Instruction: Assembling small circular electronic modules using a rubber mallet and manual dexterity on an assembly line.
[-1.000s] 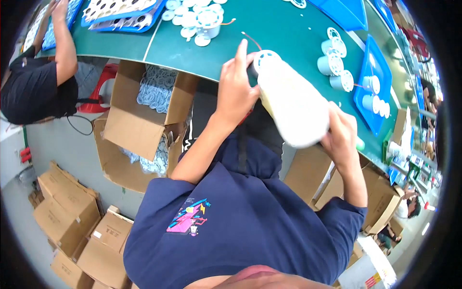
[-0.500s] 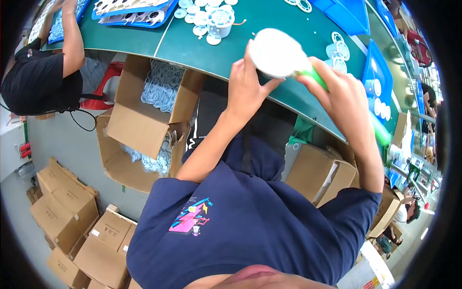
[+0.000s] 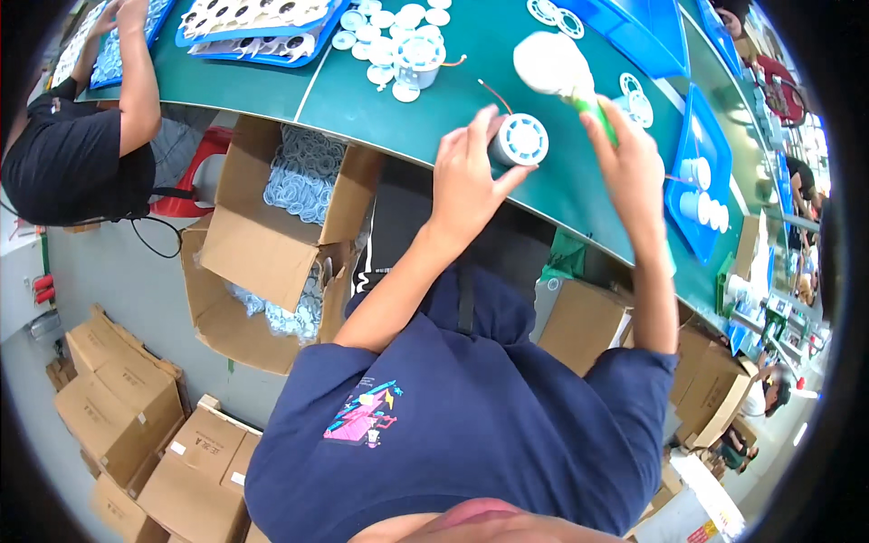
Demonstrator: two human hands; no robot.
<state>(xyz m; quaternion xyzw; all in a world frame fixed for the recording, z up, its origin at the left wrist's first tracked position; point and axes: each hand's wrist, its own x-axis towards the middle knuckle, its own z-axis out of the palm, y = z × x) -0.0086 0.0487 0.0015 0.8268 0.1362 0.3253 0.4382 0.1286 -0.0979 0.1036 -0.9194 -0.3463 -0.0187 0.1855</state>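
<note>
Though mainly white, a short cylinder (image 3: 521, 141), blue-patched and round-faced.

Through my remote camera I saw a green table (image 3: 579, 195); white discs (image 3: 368, 33) lay on it, stacked blue trays (image 3: 299, 63) stood left of them, and another blue tray (image 3: 701, 131) well to their right.

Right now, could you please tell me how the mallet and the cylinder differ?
The mallet is in the right hand, the cylinder in the left hand. The mallet's head is plain white; the cylinder's face has blue patches. The mallet has a green handle, the cylinder a wire. Both are partly white.
</note>
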